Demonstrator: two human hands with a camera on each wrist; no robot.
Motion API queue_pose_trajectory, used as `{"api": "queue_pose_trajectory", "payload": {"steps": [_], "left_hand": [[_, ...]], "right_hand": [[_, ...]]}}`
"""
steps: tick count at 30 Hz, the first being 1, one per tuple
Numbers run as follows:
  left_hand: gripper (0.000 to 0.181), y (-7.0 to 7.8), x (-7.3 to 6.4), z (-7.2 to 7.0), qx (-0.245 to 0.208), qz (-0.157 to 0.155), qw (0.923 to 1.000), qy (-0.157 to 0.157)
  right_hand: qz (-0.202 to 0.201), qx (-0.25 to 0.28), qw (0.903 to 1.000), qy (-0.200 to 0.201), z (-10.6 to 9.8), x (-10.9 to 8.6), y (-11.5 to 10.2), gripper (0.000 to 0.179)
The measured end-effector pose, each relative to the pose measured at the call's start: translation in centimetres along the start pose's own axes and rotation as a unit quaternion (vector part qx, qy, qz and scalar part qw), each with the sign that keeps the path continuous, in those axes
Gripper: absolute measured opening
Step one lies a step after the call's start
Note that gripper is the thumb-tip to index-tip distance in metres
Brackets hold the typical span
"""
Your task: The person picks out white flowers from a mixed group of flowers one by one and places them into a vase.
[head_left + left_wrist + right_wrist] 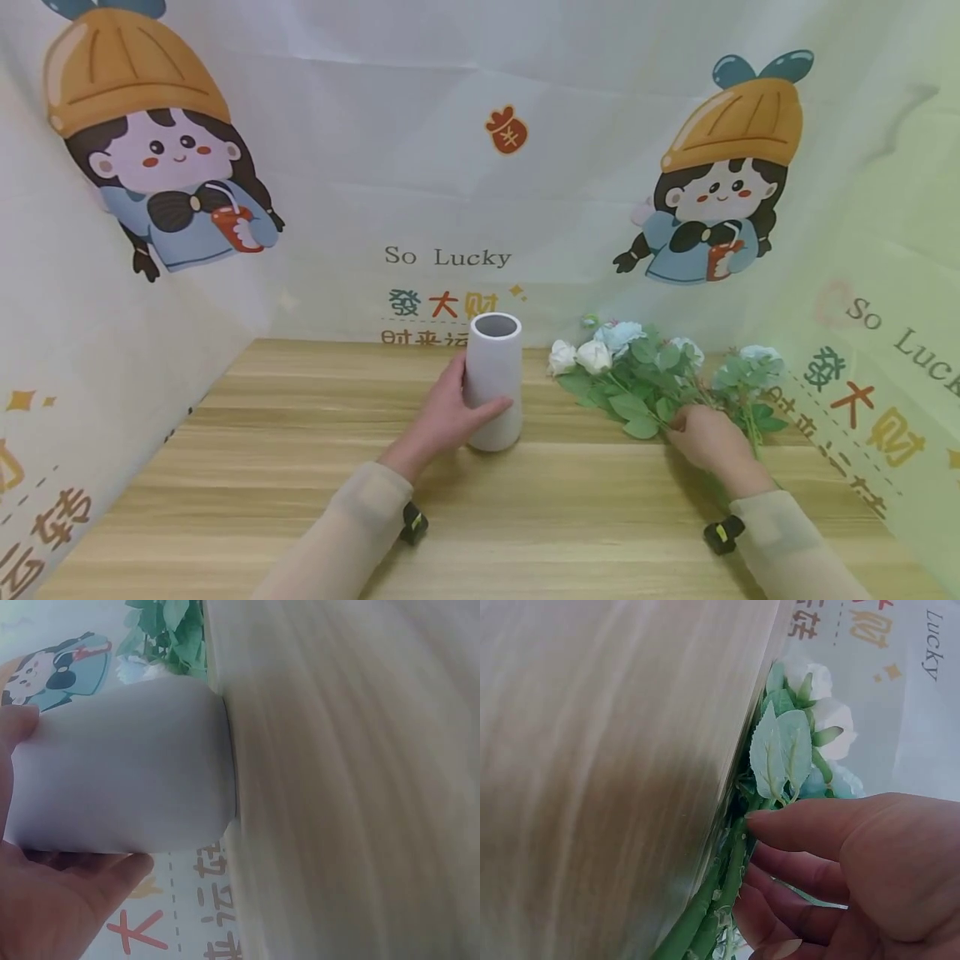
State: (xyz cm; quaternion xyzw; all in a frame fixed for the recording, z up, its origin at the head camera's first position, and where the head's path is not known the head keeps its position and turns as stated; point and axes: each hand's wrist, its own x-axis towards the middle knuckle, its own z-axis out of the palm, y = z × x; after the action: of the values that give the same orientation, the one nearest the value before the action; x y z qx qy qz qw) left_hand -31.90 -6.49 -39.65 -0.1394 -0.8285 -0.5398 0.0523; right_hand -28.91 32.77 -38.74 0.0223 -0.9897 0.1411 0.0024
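A white cylindrical vase (pixel 493 387) stands upright on the wooden table, its round mouth facing up. My left hand (pixel 450 408) grips it from the left side, thumb across the front and fingers behind. In the left wrist view, the base of the vase (pixel 135 769) meets the tabletop. On the right lies a bunch of artificial flowers (pixel 637 383), with white and pale blue blooms and green leaves. My right hand (pixel 708 442) is at their stems. The right wrist view shows the thumb and curled fingers pinching the thick green stems (pixel 718 889).
The wooden table (pixel 300 500) is bordered by a printed cloth backdrop (pixel 390 167) at the back and both sides. The blooms lie close to the back cloth, and more blue flowers (pixel 753 367) spread near the right-hand cloth.
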Motion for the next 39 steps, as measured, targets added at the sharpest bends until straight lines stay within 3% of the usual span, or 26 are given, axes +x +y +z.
{"api": "queue_pose_trajectory", "payload": {"steps": [9,18,39], "left_hand": [[0.095,0.0,0.0,-0.2,0.011,-0.011,0.9998,-0.01],[0.093,-0.1,-0.1,-0.4,0.006,-0.002,0.9999,-0.013],[0.098,0.1,-0.2,-0.5,0.017,-0.008,0.9997,-0.017]], "right_hand": [[-0.008,-0.009,0.9999,0.009,0.0,-0.1,0.0,0.029],[0.007,0.001,1.0,0.001,-0.2,-0.3,-0.5,0.02],[-0.031,0.033,0.9989,0.016,-0.2,-0.2,-1.1,0.031]]}}
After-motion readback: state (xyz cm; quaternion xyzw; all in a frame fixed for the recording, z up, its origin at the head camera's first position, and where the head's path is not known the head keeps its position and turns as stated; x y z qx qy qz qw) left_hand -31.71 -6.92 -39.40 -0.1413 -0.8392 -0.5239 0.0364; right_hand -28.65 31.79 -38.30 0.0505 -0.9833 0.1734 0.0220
